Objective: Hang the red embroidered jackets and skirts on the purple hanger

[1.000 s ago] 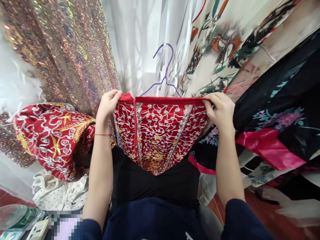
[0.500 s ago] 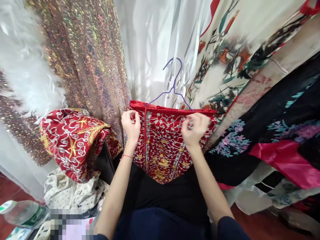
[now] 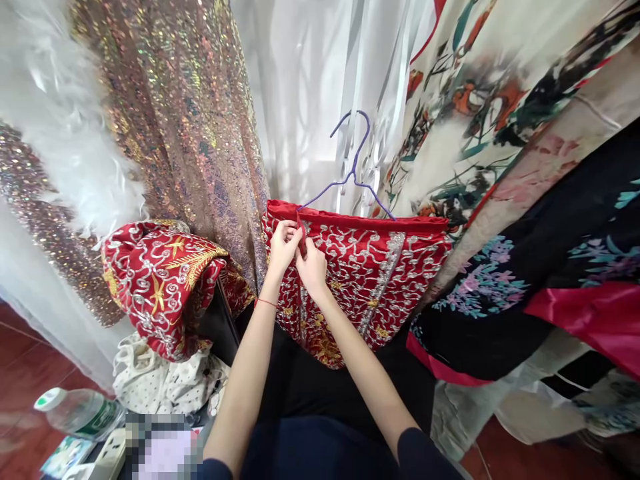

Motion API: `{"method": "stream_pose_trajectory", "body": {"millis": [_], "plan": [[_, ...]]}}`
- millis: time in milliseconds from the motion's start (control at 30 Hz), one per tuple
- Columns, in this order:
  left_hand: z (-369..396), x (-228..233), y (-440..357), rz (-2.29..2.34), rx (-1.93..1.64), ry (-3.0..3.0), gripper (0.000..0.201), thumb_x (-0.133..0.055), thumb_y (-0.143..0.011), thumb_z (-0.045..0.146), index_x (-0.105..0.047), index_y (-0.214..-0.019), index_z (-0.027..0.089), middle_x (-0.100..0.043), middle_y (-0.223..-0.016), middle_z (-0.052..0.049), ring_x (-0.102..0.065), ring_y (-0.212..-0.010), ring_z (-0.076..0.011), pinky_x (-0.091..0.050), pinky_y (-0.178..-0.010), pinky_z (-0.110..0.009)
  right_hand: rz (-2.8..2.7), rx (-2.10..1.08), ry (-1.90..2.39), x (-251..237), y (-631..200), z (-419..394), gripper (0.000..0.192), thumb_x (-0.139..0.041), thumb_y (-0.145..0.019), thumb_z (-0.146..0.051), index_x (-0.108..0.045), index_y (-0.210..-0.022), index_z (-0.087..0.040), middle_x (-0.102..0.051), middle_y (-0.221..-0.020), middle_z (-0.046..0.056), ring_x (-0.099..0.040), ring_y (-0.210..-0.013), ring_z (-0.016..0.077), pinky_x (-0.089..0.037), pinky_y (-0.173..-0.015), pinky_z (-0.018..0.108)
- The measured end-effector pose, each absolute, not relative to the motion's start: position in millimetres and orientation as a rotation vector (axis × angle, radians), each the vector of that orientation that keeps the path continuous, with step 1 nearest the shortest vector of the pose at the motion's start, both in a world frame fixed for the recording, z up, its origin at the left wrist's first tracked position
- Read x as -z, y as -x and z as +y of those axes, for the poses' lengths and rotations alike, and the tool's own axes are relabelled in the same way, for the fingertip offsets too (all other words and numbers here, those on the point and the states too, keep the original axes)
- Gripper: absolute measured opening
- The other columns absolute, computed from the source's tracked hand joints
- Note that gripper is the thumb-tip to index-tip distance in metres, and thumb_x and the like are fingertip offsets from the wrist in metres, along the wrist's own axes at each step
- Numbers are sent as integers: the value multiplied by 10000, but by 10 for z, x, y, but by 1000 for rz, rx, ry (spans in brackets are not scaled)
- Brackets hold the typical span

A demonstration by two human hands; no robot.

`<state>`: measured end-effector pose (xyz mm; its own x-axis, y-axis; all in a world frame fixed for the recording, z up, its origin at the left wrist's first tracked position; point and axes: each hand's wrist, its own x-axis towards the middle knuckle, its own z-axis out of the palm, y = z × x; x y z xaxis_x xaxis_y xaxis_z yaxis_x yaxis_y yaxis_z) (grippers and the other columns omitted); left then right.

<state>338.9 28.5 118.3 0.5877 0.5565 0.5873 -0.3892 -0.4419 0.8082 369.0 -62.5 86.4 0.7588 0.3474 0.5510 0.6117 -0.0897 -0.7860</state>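
Note:
A red garment [image 3: 360, 267] with silver and gold embroidery hangs in front of me, a purple hanger [image 3: 353, 170] rising from its plain red top edge. Near its upper left corner, a thin red ribbon [image 3: 301, 230] comes down from that edge. My left hand [image 3: 286, 248] pinches the ribbon from the left. Close beside it, my right hand [image 3: 311, 267] has its fingers closed on the same ribbon, slightly lower. The garment's pointed lower end lies against black cloth over my lap.
Left of the garment sits a bundled red embroidered cloth [image 3: 165, 287], above a white dotted cloth [image 3: 165, 377]. A plastic bottle [image 3: 85, 412] and a power strip [image 3: 109, 453] are at lower left. Sequin fabric [image 3: 185, 120], white curtains [image 3: 300, 87] and floral garments [image 3: 480, 280] hang around.
My right hand has moved left across the garment to join my left hand at the ribbon. Both hands have taken hold of it. The view has shifted slightly.

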Motion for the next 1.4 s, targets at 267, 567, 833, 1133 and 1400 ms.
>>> {"method": "stream_pose_trajectory", "body": {"millis": [267,567,833,1133,1400], "plan": [[135,-1087,-3033,194,-1143,-1831,270,-546,-948,392,-691,-895,171,-699,-890,-50,-622,-800,-148,-492,-766,-255,-860,-88,1264,-716,-3502,-898,257,-536,-941,-492,-532,-1005,-243,-602,-622,-59,-537,-448,117,-424,-477,229],[8,-827,-2614,182,-1119,-1850,317,-616,-921,471,-761,-909,189,-665,-981,-77,-619,-951,-182,-501,-805,-277,-916,37,1241,-692,-3352,-1044,299,-611,-901,-499,-677,-802,-225,-672,-1053,71,-671,-956,199,-552,-808,325],[74,-976,-2664,122,-1042,-1812,258,-620,-920,398,-745,-884,175,-650,-904,-49,-608,-867,-153,-466,-800,-276,-958,-166,1168,-746,-3462,-973,255,-668,-842,-466,-647,-782,-219,-619,-783,8,-585,-745,165,-499,-743,314],[80,-974,-2698,141,-996,-1794,209,-741,-805,368,-705,-850,166,-599,-853,-16,-552,-706,-107,-419,-640,-238,-934,-119,1241,-799,-3440,-1054,291,-647,-823,-416,-464,-981,-255,-589,-807,-34,-550,-640,111,-472,-639,256],[105,-967,-2686,106,-960,-1692,207,-666,-870,366,-563,-923,194,-664,-788,-2,-655,-717,-120,-505,-671,-230,-1057,-49,1557,-895,-3386,-1391,179,-577,-894,-344,-521,-1030,-242,-551,-681,-59,-516,-554,126,-409,-582,274]]}}
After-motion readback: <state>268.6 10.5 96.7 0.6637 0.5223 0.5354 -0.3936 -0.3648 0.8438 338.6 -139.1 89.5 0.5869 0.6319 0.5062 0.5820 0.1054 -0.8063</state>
